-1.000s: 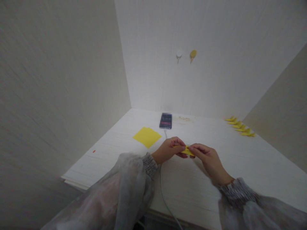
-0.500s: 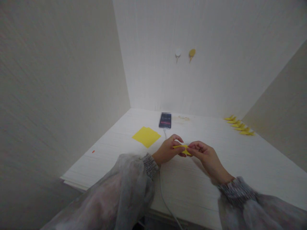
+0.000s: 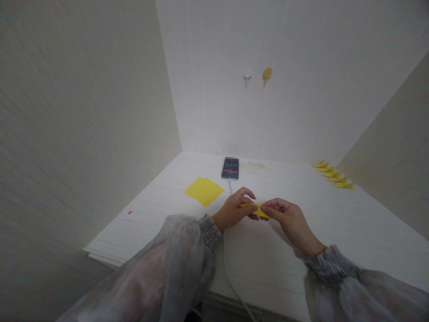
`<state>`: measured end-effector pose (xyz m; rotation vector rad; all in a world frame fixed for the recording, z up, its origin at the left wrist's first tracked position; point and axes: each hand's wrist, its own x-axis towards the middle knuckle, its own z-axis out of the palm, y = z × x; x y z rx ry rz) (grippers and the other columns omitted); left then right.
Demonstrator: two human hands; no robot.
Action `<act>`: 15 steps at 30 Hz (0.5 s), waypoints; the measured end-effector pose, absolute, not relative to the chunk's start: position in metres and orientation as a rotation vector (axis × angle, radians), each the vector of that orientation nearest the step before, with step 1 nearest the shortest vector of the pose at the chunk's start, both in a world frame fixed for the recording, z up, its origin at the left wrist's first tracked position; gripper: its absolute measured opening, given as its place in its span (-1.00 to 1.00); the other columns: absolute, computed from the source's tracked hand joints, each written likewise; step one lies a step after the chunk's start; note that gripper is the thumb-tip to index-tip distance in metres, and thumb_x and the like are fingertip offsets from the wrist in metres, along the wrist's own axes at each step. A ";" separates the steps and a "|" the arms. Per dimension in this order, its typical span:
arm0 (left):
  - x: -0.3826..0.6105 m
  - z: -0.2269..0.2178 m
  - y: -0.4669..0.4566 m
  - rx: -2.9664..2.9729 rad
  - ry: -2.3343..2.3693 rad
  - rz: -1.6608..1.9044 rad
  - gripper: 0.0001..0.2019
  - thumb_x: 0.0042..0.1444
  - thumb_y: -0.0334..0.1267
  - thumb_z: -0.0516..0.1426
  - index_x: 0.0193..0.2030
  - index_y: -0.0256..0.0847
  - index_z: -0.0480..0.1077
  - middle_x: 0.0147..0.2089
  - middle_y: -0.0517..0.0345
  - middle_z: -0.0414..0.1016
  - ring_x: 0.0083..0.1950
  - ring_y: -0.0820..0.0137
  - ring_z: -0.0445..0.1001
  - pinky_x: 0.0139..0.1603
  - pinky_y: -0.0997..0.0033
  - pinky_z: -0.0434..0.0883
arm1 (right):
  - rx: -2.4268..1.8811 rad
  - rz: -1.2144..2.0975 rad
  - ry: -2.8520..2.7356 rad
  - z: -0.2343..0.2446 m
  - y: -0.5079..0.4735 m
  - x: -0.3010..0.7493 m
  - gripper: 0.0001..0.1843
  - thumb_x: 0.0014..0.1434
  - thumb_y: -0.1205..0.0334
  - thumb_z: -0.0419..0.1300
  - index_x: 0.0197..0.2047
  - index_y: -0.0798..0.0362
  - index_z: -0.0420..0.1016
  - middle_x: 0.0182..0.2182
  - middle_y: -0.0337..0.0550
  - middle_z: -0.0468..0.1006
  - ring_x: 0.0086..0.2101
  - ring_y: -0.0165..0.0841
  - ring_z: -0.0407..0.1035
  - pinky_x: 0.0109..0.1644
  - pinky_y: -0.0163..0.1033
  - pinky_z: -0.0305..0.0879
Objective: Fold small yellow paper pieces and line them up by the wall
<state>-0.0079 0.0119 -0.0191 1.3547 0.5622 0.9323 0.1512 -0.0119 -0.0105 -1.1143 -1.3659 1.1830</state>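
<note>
A small piece of folded yellow paper (image 3: 259, 212) is pinched between my two hands just over the white table. My left hand (image 3: 235, 209) grips its left end between thumb and fingers, with the index finger raised and curved. At the right end, my right hand (image 3: 282, 214) holds the paper with thumb and fingertips pressed together. Part of the paper is hidden behind the fingers. Left of my hands, a stack of flat yellow paper squares (image 3: 203, 191) lies on the table.
A phone (image 3: 230, 168) with a white cable (image 3: 225, 264) sits near the back wall. Several folded yellow paper pieces (image 3: 333, 174) stand in a row at the far right. A tiny orange scrap (image 3: 129, 212) lies at left. Two hooks (image 3: 267, 74) are on the wall.
Both hands stay in nearly the same place, still pinching the folded paper. Slightly more of the paper's lower right edge shows by the right thumb. The view has shifted very slightly.
</note>
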 end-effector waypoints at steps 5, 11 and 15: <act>-0.008 -0.021 0.013 1.301 0.539 0.931 -0.65 -0.13 -0.17 0.15 -0.28 -0.22 0.08 -0.46 0.22 0.42 -0.44 0.43 0.45 -0.41 0.44 0.38 | -1.099 1.149 -1.362 -0.013 -0.011 0.151 -0.81 -0.17 0.15 0.27 -0.52 0.08 0.40 -0.59 -0.21 0.47 -0.54 -0.40 0.33 -0.42 -0.27 0.28; -0.008 -0.018 0.010 1.241 0.500 0.925 -0.63 -0.14 -0.18 0.16 -0.27 -0.22 0.06 -0.47 0.20 0.44 -0.47 0.44 0.46 -0.40 0.42 0.38 | -1.078 1.160 -1.335 -0.016 -0.011 0.151 -0.83 -0.16 0.18 0.27 -0.52 0.08 0.38 -0.60 -0.23 0.43 -0.55 -0.43 0.30 -0.44 -0.30 0.24; -0.008 -0.014 0.008 1.231 0.498 0.927 -0.60 -0.17 -0.16 0.18 -0.27 -0.22 0.05 -0.47 0.22 0.44 -0.45 0.42 0.46 -0.37 0.39 0.39 | -1.039 1.163 -1.319 -0.016 -0.011 0.150 -0.81 -0.16 0.17 0.27 -0.49 0.06 0.35 -0.62 -0.27 0.39 -0.57 -0.43 0.28 -0.46 -0.30 0.22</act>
